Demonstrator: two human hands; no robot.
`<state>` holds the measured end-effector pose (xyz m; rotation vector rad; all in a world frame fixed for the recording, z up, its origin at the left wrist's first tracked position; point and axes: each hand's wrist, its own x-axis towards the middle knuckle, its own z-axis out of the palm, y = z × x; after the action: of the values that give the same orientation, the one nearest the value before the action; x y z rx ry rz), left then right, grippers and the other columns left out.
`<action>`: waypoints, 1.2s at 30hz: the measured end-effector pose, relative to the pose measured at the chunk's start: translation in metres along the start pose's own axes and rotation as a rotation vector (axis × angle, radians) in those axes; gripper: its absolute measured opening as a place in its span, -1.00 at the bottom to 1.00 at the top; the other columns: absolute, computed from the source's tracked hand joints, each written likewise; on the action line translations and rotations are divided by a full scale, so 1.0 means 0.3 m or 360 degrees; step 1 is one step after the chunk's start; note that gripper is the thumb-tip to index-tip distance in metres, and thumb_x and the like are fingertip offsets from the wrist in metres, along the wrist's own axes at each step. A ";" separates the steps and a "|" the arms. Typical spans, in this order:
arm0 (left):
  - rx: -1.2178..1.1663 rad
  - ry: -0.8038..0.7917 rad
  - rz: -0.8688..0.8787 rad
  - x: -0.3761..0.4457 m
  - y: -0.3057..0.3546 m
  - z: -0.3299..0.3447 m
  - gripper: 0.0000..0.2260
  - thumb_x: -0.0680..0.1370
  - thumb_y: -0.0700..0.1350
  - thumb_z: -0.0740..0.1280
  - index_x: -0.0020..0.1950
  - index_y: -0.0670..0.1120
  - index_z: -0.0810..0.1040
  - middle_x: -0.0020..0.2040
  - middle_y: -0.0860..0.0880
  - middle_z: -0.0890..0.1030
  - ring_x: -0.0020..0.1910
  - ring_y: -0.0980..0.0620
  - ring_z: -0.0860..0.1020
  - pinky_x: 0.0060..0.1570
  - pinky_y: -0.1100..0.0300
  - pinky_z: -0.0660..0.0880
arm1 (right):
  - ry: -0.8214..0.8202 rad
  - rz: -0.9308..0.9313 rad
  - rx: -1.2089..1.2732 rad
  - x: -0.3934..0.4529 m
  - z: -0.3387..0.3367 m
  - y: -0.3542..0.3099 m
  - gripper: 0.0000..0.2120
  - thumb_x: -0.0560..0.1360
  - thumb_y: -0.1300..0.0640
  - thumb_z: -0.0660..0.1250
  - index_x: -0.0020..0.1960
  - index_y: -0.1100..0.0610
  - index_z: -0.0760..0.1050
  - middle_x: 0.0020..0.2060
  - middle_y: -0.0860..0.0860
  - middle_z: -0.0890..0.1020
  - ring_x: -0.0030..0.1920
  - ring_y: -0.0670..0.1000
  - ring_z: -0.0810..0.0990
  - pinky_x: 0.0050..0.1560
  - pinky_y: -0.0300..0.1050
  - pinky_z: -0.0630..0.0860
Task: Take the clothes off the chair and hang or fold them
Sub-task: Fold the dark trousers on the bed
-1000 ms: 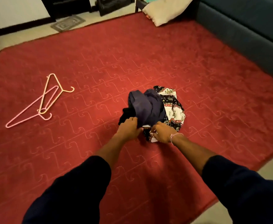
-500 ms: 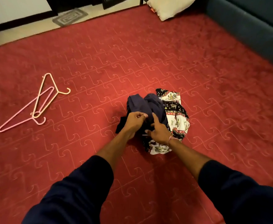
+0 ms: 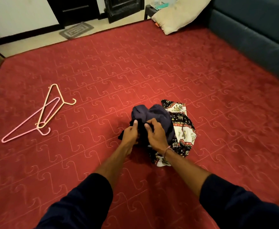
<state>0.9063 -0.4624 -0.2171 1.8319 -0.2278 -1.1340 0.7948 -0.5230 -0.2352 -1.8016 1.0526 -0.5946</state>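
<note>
Both hands dig into the heap: left hand (image 3: 130,133) and right hand (image 3: 156,135) have fingers curled into the dark garment (image 3: 153,115) mid-rug (image 3: 152,63), patterned cloth (image 3: 182,128) beside. Nothing looks folded yet; two hangers (image 3: 41,116) wait unused near the rug's left edge.

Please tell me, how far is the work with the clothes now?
Done: the clothes lie in a pile on the red carpet, no longer on a chair. In hand: the left hand and right hand both grip the dark navy garment. Left: nothing is folded or hung; the elephant-print garment, pink hanger and yellow hanger lie untouched.
</note>
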 end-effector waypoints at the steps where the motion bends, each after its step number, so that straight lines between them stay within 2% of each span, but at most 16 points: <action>1: -0.0076 -0.0022 -0.0086 -0.001 0.019 -0.003 -0.43 0.54 0.40 0.17 0.07 -0.10 0.59 -0.04 -0.11 0.67 -0.05 -0.10 0.64 -0.16 0.03 0.58 | 0.0036 -0.0022 0.0054 -0.015 0.006 -0.033 -0.88 0.65 0.05 0.24 0.05 0.10 0.45 -0.07 0.10 0.57 -0.04 0.08 0.55 -0.02 -0.07 0.46; 3: -0.0292 -0.0161 -0.0243 0.012 0.042 -0.004 -0.14 0.26 0.62 0.21 0.17 -0.07 0.63 0.06 -0.13 0.69 0.04 -0.17 0.66 -0.15 -0.02 0.60 | 0.0117 -0.0117 0.0143 -0.070 0.021 -0.094 -0.86 0.65 0.03 0.21 0.06 0.09 0.45 -0.06 0.09 0.58 -0.05 0.06 0.58 -0.01 -0.04 0.50; 4: -0.0365 -0.0258 -0.0300 0.001 0.061 -0.010 -0.08 0.18 0.64 0.26 0.20 -0.06 0.64 0.10 -0.14 0.69 0.08 -0.17 0.66 -0.08 -0.05 0.61 | 0.0147 -0.0193 0.0166 -0.109 0.032 -0.119 -0.85 0.65 0.03 0.19 0.06 0.09 0.45 -0.08 0.08 0.59 -0.07 0.06 0.58 -0.03 -0.04 0.51; 6: -0.0510 -0.0410 -0.0307 -0.029 0.093 -0.031 -0.21 0.29 0.49 0.39 0.21 -0.13 0.65 0.12 -0.16 0.69 0.09 -0.14 0.66 0.10 -0.07 0.58 | 0.0181 -0.0294 0.0162 -0.193 0.049 -0.152 -0.88 0.66 0.02 0.15 0.03 0.04 0.42 -0.13 0.02 0.56 -0.12 0.04 0.56 -0.08 -0.03 0.47; 7: -0.0573 -0.0434 -0.0297 -0.042 0.106 -0.037 -0.29 0.33 0.36 0.47 0.22 -0.18 0.64 0.10 -0.18 0.69 0.04 -0.13 0.66 0.08 -0.04 0.58 | 0.0189 -0.0297 0.0131 -0.229 0.053 -0.156 -0.88 0.66 0.01 0.14 0.01 0.00 0.39 -0.16 -0.01 0.54 -0.14 0.04 0.54 -0.10 -0.01 0.46; 9: -0.0522 -0.0330 -0.0239 -0.046 0.095 -0.044 -0.38 0.33 0.07 0.58 0.25 -0.26 0.58 0.03 -0.21 0.68 -0.10 -0.12 0.67 -0.14 0.06 0.60 | 0.0209 -0.0335 0.0011 -0.275 0.039 -0.155 -0.80 0.66 -0.04 0.11 -0.09 0.00 0.36 -0.24 -0.05 0.48 -0.21 0.03 0.48 -0.16 0.04 0.42; 11: -0.0374 -0.0083 -0.0130 -0.078 0.083 -0.054 -0.64 0.45 -0.21 0.48 0.18 -0.31 0.50 -0.04 -0.26 0.63 -0.23 -0.11 0.63 -0.36 0.11 0.56 | 0.0208 -0.0435 -0.0132 -0.280 -0.001 -0.159 -0.69 0.66 -0.09 0.10 -0.20 0.03 0.32 -0.33 -0.09 0.43 -0.31 -0.01 0.42 -0.27 0.04 0.38; 14: -0.0325 -0.0104 0.0032 -0.141 0.100 -0.085 -0.72 0.49 -0.36 0.35 0.19 -0.36 0.51 0.05 -0.36 0.63 -0.15 -0.19 0.63 -0.23 -0.01 0.62 | 0.0329 -0.0376 -0.0251 -0.246 -0.063 -0.185 -0.57 0.65 -0.22 0.04 -0.23 0.05 0.34 -0.42 -0.03 0.51 -0.40 0.05 0.50 -0.37 0.04 0.38; 16: -0.0302 -0.0190 0.0164 -0.172 0.138 -0.120 -0.76 0.46 -0.42 0.31 0.09 -0.29 0.59 -0.05 -0.25 0.67 -0.14 -0.18 0.64 -0.16 -0.02 0.63 | 0.0497 -0.0216 -0.0195 -0.209 -0.105 -0.210 -0.65 0.66 -0.18 0.06 -0.19 0.01 0.32 -0.38 -0.02 0.50 -0.31 0.09 0.53 -0.31 0.03 0.38; 20: -0.0139 -0.0225 0.0338 -0.242 0.252 -0.217 -0.76 0.41 -0.51 0.23 -0.29 -0.20 0.52 -0.41 -0.08 0.56 -0.35 -0.11 0.51 -0.33 0.15 0.45 | 0.0704 -0.0267 -0.0292 -0.126 -0.187 -0.279 -0.81 0.62 -0.04 0.23 -0.02 0.08 0.43 -0.10 0.00 0.53 -0.01 0.09 0.48 0.04 0.13 0.44; 22: -0.0086 -0.0183 0.0433 -0.270 0.306 -0.279 -0.71 0.43 -0.54 0.19 -0.27 -0.19 0.53 -0.38 -0.09 0.56 -0.35 -0.07 0.52 -0.30 0.12 0.48 | 0.0557 -0.0170 -0.0309 -0.082 -0.213 -0.321 -0.76 0.59 -0.06 0.30 0.12 0.09 0.47 0.05 0.01 0.55 0.12 0.09 0.49 0.17 0.09 0.42; 25: -0.0027 -0.0266 0.0589 -0.333 0.382 -0.383 -0.68 0.53 -0.49 0.20 -0.02 -0.12 0.60 -0.14 -0.12 0.65 -0.16 -0.06 0.61 -0.02 -0.06 0.57 | 0.0115 -0.0040 -0.0098 -0.049 -0.231 -0.428 -0.55 0.57 -0.03 0.37 0.40 0.10 0.42 0.26 -0.04 0.52 0.27 0.02 0.50 0.31 -0.05 0.39; 28: 0.0052 -0.0381 0.0663 -0.413 0.446 -0.483 -0.69 0.59 -0.45 0.22 0.00 -0.05 0.58 -0.19 0.02 0.70 -0.20 0.08 0.64 -0.07 0.07 0.61 | -0.0246 -0.0261 0.0022 -0.054 -0.226 -0.551 -0.37 0.51 0.19 0.44 0.51 0.09 0.27 0.20 -0.14 0.51 0.29 -0.06 0.51 0.26 -0.28 0.38; 30: 0.0138 -0.0425 0.0677 -0.469 0.475 -0.554 -0.69 0.58 -0.44 0.24 0.07 -0.06 0.58 -0.10 0.00 0.70 -0.14 0.06 0.65 -0.05 0.09 0.63 | -0.0380 -0.0457 0.0059 -0.074 -0.215 -0.637 -0.39 0.49 0.31 0.33 0.51 0.17 0.27 0.23 -0.11 0.49 0.27 -0.08 0.48 0.25 -0.41 0.34; 33: 0.0294 -0.0448 0.0721 -0.533 0.493 -0.656 -0.72 0.58 -0.39 0.29 0.24 -0.16 0.57 0.13 -0.17 0.65 0.04 -0.11 0.63 0.11 -0.07 0.59 | -0.0321 -0.0544 0.0041 -0.095 -0.192 -0.733 -0.57 0.35 0.20 0.15 0.21 0.16 0.45 0.01 -0.05 0.54 0.06 -0.01 0.49 0.07 -0.13 0.40; 36: 0.0442 -0.0272 0.0701 -0.623 0.519 -0.724 -0.69 0.48 -0.50 0.20 0.02 -0.19 0.60 -0.08 -0.17 0.65 -0.13 -0.11 0.60 -0.07 0.01 0.57 | -0.0072 -0.0728 -0.0060 -0.129 -0.196 -0.829 -0.58 0.37 0.21 0.16 0.19 0.32 0.49 -0.07 0.05 0.54 -0.08 -0.08 0.45 -0.06 -0.19 0.33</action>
<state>1.0173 -0.3069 0.0469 1.7971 -0.8809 -0.9772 0.8308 -0.4694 0.0150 -2.0941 0.6214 -0.8046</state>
